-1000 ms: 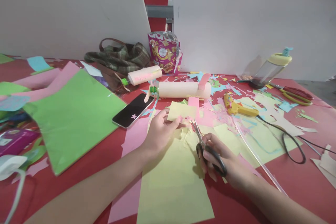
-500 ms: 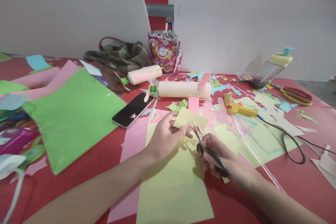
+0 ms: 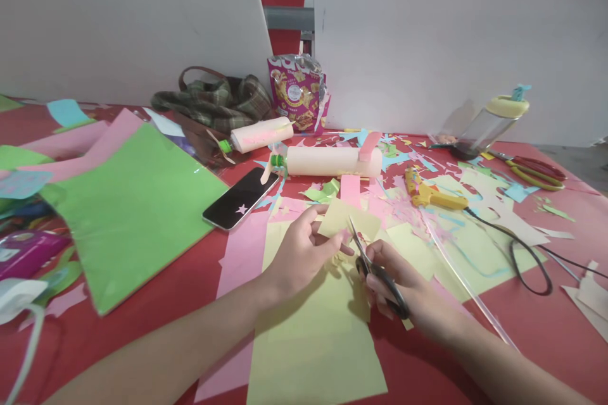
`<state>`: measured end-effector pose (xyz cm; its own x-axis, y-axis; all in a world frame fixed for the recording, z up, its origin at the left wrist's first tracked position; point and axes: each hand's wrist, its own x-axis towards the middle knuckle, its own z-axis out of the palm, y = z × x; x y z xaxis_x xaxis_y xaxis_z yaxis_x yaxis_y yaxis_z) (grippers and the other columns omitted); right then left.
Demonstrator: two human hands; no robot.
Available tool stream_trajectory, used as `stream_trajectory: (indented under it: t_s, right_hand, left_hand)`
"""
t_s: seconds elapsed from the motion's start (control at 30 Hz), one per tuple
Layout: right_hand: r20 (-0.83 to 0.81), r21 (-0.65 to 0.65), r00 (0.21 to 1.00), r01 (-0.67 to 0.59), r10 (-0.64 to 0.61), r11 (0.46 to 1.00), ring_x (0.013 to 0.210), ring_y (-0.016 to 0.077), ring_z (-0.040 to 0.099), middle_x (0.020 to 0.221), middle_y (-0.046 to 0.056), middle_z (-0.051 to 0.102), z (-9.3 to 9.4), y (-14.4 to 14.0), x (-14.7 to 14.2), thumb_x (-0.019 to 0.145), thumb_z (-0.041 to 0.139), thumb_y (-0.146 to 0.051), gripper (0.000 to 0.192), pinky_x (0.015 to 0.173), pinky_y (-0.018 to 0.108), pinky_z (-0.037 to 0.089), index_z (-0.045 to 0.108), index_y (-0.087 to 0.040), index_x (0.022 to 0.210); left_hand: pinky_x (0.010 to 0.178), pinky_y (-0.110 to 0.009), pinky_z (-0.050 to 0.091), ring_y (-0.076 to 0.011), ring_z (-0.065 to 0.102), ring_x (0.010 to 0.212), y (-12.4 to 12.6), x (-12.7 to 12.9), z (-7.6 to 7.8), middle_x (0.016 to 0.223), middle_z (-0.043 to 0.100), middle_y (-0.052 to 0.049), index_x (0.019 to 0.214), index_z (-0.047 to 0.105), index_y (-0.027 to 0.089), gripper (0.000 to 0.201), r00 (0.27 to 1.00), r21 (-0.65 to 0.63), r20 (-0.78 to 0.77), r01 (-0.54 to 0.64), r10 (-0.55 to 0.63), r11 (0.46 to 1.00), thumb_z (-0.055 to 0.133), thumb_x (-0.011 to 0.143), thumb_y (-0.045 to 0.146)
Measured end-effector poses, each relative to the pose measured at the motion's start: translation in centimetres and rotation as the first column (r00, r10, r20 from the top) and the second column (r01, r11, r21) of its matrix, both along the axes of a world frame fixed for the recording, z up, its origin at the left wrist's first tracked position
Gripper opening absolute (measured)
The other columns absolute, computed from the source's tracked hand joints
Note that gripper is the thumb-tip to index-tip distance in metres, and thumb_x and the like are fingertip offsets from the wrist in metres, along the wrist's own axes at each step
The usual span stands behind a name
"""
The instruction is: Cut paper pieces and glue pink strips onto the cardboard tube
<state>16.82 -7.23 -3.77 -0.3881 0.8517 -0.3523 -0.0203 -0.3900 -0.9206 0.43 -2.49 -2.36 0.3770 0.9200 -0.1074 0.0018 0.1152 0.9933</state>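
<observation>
My left hand [image 3: 306,243] pinches a small piece of pale yellow paper [image 3: 342,216], with a bit of pink paper [image 3: 346,236] showing by the thumb. My right hand [image 3: 396,281] is closed around the black handles of a pair of scissors [image 3: 367,262]. The scissors' blades point up and left and lie against the yellow paper's right part. Whether the blades bite into it is hard to make out. Under both hands a long yellow sheet [image 3: 316,354] lies on top of a pink sheet [image 3: 228,348].
A black phone [image 3: 240,199] and a paper-wrapped bottle [image 3: 327,161] lie beyond my hands. To the right are a yellow glue gun [image 3: 434,196] with its cord, a clear tube [image 3: 460,278] and pliers [image 3: 534,174]. A green sheet [image 3: 128,209] covers the left side; paper scraps lie scattered on the red table.
The yellow paper and my left hand have shifted slightly to the right, towards the scissors. My right hand and the scissors have barely moved.
</observation>
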Motion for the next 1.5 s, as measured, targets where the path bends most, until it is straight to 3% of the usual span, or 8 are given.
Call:
stream_trajectory:
  t_s: [0.27,0.6,0.8,1.1,1.33,1.5]
  right_hand:
    - [-0.072,0.045,0.997,0.021,-0.018,0.999,0.039,0.0016,0.032,0.053,-0.01,0.036,-0.5,-0.1,-0.3,0.076,0.05,-0.037,0.026,0.037,0.015,0.022,0.03,-0.022,0.076]
    - [-0.097,0.061,0.995,0.022,-0.016,0.998,0.034,0.0022,0.036,0.051,-0.01,0.042,-0.6,-0.2,-0.2,0.076,0.05,-0.036,0.026,0.034,0.014,0.023,0.028,-0.022,0.077]
    - [-0.11,0.041,0.993,0.039,-0.034,0.998,0.033,0.0028,0.036,0.049,-0.01,0.043,-0.6,-0.2,-0.4,0.074,0.052,-0.04,0.031,0.033,0.014,0.024,0.027,-0.023,0.076]
    - [-0.234,0.103,0.965,0.142,-0.115,0.985,0.037,0.0028,0.04,0.06,-0.009,0.042,-1.1,-0.2,-0.5,0.074,0.054,-0.036,0.03,0.036,0.016,0.032,0.027,-0.024,0.076]
    - [-0.251,0.128,0.958,0.177,-0.141,0.976,0.038,0.0035,0.039,0.062,-0.008,0.043,-1.1,-0.1,-0.7,0.072,0.056,-0.037,0.032,0.033,0.016,0.033,0.026,-0.024,0.075]
    - [-0.25,0.127,0.96,0.162,-0.127,0.979,0.037,0.0021,0.039,0.063,-0.008,0.044,-0.9,-0.2,-0.6,0.072,0.056,-0.036,0.032,0.033,0.015,0.032,0.027,-0.023,0.074]
  left_hand:
    - [0.053,-0.022,0.047,-0.0143,0.061,0.069,0.3,-0.1,0.1,0.084,0.058,-0.003,0.101,0.038,0.019,0.031,1.0,-0.002,0.007,0.011,-0.011,1.0,0.051,0.074,0.028]
    - [0.059,-0.025,0.047,-0.0141,0.062,0.064,1.2,-0.6,0.9,0.08,0.058,0.0,0.11,0.033,0.021,0.045,0.992,0.066,-0.115,0.067,-0.059,0.996,0.054,0.071,0.029]
    - [0.066,-0.03,0.044,-0.0171,0.059,0.072,2.1,-1.1,1.8,0.063,0.063,0.0,0.115,0.032,0.019,0.049,0.952,0.123,-0.27,0.184,-0.145,0.975,0.053,0.072,0.031]
    - [0.067,-0.028,0.043,-0.017,0.059,0.078,3.4,-0.4,2.6,0.063,0.063,0.0,0.116,0.032,0.02,0.049,0.936,0.169,-0.266,0.281,-0.231,0.945,0.052,0.072,0.028]
    - [0.058,-0.025,0.044,-0.0154,0.06,0.063,4.5,-0.5,3.5,0.06,0.063,0.0,0.117,0.036,0.021,0.053,0.9,0.15,-0.315,0.36,-0.301,0.921,0.054,0.068,0.028]
    - [0.044,-0.018,0.036,-0.0128,0.058,0.057,5.0,-0.7,4.9,0.057,0.06,0.002,0.112,0.042,0.022,0.048,0.854,0.204,-0.42,0.418,-0.306,0.885,0.054,0.066,0.026]
